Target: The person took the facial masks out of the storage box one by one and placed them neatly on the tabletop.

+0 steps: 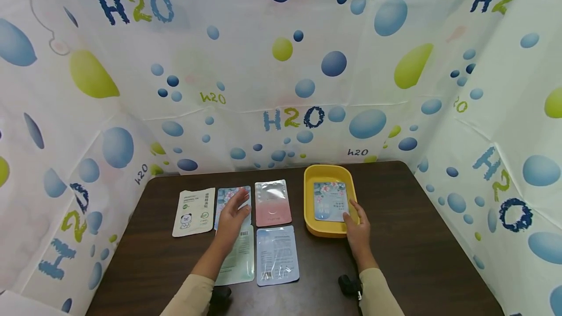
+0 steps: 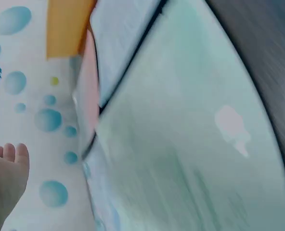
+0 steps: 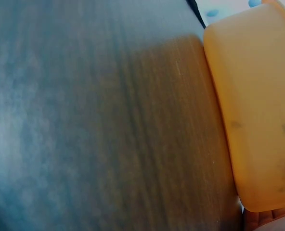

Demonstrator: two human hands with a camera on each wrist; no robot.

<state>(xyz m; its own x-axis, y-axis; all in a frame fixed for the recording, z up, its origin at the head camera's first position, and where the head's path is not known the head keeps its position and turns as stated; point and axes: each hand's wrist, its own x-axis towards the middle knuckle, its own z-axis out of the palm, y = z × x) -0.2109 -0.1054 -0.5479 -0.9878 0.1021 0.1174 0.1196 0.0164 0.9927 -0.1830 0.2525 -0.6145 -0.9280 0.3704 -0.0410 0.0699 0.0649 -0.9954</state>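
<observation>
My left hand [image 1: 232, 213] is held with its fingers extended over a blue floral sachet [image 1: 224, 196], partly hiding it. In the left wrist view its fingertips show at the left edge, and a pale green sachet [image 2: 195, 120] fills the middle. My right hand [image 1: 360, 230] grips the right side of a yellow tray [image 1: 327, 230], thumb over the rim and fingers along the outer wall. Inside that tray lies another blue floral sachet [image 1: 331, 201], its lower right corner by the thumb. Fingers [image 3: 272, 215] show below the tray's corner in the right wrist view.
A white sachet with a cartoon bear [image 1: 194, 212], a pink and silver sachet [image 1: 273, 204] and a light blue sachet [image 1: 277, 256] lie around the left hand. They rest on a dark wooden table [image 1: 417, 257]. A bubble-printed cloth [image 1: 246, 72] hangs behind and at both sides.
</observation>
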